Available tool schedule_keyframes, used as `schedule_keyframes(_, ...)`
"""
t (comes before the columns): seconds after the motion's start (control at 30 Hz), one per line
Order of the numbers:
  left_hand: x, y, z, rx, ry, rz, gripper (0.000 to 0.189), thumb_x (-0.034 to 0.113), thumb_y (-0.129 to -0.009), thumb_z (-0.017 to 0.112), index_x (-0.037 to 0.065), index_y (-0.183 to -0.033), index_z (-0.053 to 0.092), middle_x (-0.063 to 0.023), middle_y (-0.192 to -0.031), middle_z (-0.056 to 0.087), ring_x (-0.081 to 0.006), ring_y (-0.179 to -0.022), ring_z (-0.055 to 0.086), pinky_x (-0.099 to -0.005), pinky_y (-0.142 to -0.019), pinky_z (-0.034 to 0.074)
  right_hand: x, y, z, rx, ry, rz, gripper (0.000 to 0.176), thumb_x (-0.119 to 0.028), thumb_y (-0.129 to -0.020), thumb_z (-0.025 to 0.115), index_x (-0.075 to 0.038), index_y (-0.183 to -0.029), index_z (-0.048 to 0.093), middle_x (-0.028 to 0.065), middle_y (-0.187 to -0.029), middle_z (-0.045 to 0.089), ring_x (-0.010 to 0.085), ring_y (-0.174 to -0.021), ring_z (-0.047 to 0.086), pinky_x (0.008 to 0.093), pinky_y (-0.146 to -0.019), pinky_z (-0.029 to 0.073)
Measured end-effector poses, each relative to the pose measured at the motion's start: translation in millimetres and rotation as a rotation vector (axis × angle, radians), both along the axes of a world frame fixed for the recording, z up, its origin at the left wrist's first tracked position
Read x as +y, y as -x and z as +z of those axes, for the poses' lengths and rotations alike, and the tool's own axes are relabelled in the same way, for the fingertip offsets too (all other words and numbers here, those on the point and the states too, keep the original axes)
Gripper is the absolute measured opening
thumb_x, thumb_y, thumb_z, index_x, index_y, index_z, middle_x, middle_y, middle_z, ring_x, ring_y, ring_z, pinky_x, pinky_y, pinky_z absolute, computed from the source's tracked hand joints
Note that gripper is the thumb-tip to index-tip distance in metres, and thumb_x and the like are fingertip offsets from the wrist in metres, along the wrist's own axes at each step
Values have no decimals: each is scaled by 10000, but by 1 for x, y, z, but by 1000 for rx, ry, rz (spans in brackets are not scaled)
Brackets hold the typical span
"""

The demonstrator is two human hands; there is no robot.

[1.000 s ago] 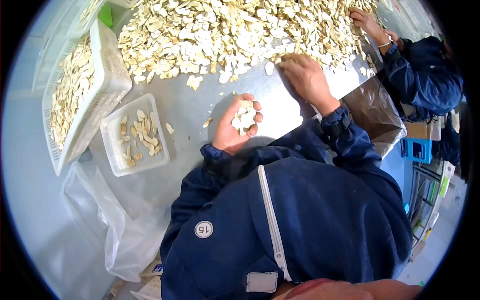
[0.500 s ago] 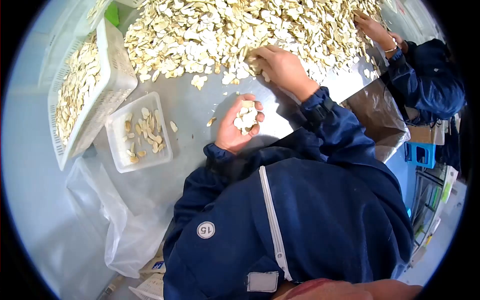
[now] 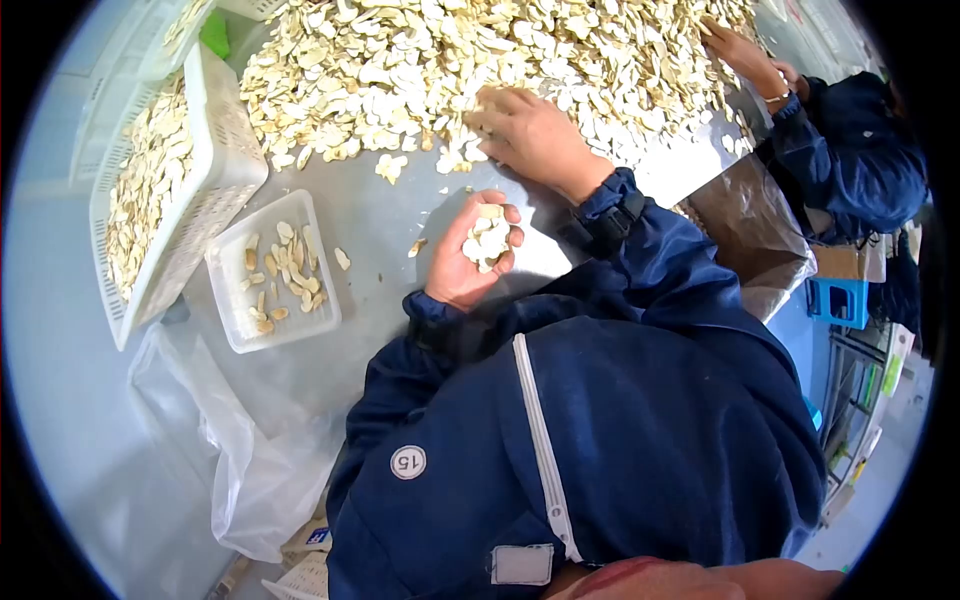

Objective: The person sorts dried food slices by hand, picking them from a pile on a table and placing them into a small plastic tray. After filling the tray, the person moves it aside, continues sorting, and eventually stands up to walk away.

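A person in a blue jacket (image 3: 640, 420) is working at the near edge of a metal bench (image 3: 385, 215). The left hand (image 3: 464, 255) is cupping several pale slices (image 3: 487, 240) near that edge. The right hand (image 3: 540, 142) is touching the near side of a broad slice pile (image 3: 400, 75) covering the bench's far part; its fingertips are blurring, so any grip cannot be told. A plastic tray (image 3: 232, 322) is holding more slices leftward. A co-worker's hand (image 3: 740, 55) is touching the pile toward the bench's right edge.
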State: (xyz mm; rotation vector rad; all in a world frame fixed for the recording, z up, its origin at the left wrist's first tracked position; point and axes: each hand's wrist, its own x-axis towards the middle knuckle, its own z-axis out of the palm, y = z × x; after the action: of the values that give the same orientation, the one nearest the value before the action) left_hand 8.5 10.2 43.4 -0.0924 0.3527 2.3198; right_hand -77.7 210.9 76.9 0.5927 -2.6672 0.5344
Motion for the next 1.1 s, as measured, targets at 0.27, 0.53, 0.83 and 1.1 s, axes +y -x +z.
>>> schedule_keyframes(0.27,0,0,1,11,24,-27,329,340,-1110,473,88,-1305,555,-139,-1135,624,-256,-965,644,-300,-605,565,57,-48,25,-62,51,22,269,-72,-849,706,-155,-1093,782,83,-1259,710,313,-1125,670,419,-944,548)
schedule_keyframes(0.53,0,1,4,5,65,-44,306,327,-1111,465,97,-1291,556,-129,-1129,630,-245,-948,643,-291,-592,554,43,-35,28,-82,146,-67,253,-72,-866,683,-139,-1086,787,59,-1104,738,307,-983,683,423,-873,561)
schedule_keyframes(0.83,-1,-1,4,1,65,-20,303,328,-1107,474,100,-1289,560,-126,-1127,634,-244,-937,643,-290,-587,547,35,-38,20,-116,89,-97,150,-193,-885,730,-163,-1019,792,49,-926,722,285,-886,689,410,-783,551)
schedule_keyframes(1.1,1,2,5,8,54,-55,303,323,-1107,478,95,-1292,553,-128,-1126,631,-244,-933,643,-293,-589,549,12,-48,28,-97,116,10,214,-203,-847,772,-152,-1054,777,42,-966,729,289,-899,692,403,-795,575)
